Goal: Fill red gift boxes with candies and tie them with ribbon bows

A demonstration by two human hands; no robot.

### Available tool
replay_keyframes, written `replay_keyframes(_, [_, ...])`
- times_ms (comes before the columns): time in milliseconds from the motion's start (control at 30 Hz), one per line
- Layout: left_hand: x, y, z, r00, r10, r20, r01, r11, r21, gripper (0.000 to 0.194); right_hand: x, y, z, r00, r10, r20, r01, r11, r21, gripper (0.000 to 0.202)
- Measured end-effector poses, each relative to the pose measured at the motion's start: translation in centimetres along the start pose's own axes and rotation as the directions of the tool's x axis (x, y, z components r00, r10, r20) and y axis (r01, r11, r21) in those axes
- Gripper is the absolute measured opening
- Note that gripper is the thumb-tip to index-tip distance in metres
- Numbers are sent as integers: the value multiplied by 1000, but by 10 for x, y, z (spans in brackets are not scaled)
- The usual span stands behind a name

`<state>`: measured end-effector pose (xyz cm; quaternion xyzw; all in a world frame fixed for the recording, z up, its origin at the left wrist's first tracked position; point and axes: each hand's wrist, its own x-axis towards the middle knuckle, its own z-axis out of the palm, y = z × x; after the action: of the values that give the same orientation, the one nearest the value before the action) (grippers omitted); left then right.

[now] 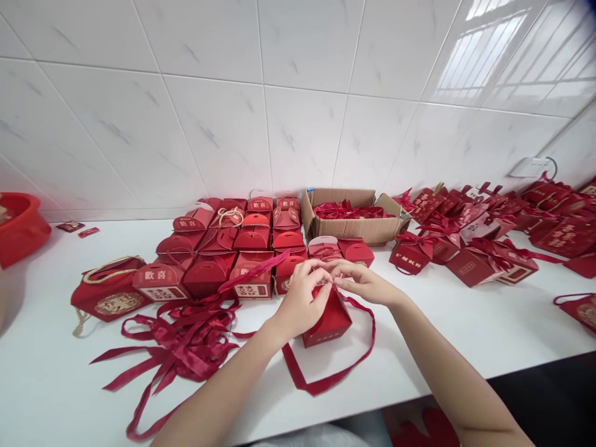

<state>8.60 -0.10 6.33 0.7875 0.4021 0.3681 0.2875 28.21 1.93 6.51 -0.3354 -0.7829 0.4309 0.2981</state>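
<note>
A small red gift box (328,320) stands on the white table in front of me. My left hand (302,298) is closed over the left of its top, with thumb and fingers pinched together at a dark red ribbon. Meeting it at the box top, my right hand (361,282) has its fingertips pinched on the same ribbon. The fingers hide most of the pinched part. One length of the satin ribbon (321,386) loops from the right side of the box round its front and lies on the table.
Left of my hands lies a heap of loose ribbons (186,341). Rows of red boxes (216,248) stand behind. A cardboard carton (367,233) holds more red ribbon by the wall. Several ribbon-tied boxes (475,264) fill the right. A red basin (23,230) sits far left.
</note>
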Motion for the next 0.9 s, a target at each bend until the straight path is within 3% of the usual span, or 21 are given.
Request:
replay_keyframes(133, [1, 3, -8, 998, 20, -66, -24, 998, -58, 13, 3, -6, 0, 999, 12, 52, -13, 1000, 9, 24])
replay_keyframes(233, [-4, 5, -12, 990, 28, -138, -37, 998, -60, 13, 1, -14, 2, 998, 49, 26, -52, 989, 140, 26])
replay_keyframes(300, [-13, 6, -10, 984, -19, -175, 17, 1000, -13, 14, -4, -23, 2, 995, 47, -92, -18, 957, 289, 24])
replay_keyframes(367, [-25, 5, -4, 985, -96, -141, 108, 991, 78, 32, -11, -36, 0, 964, 19, -267, 92, 914, 395, 21])
replay_keyframes(433, [-37, 3, 4, 984, -162, -72, 173, 968, 182, 44, -18, -49, -3, 911, -26, -412, 219, 877, 429, 20])
replay_keyframes(500, [-47, 0, 8, 978, -207, -40, 210, 949, 236, 41, -22, -58, -3, 880, -55, -473, 278, 866, 416, 23])
replay_keyframes(567, [-53, -3, 9, 969, -238, -61, 245, 952, 184, 34, -21, -59, 2, 895, -44, -444, 231, 897, 376, 27])
replay_keyframes(700, [-61, -9, 4, 943, -313, -115, 295, 944, -148, 29, -10, -41, 27, 968, 82, -235, -56, 992, 113, 24])
replay_keyframes(800, [-66, -12, 1, 917, -380, -122, 324, 887, -329, 28, -3, -26, 45, 978, 164, -125, -176, 980, -94, 21])
replay_keyframes(900, [-68, -14, 2, 903, -407, -138, 327, 859, -394, 28, 0, -20, 53, 975, 197, -107, -212, 963, -166, 20])
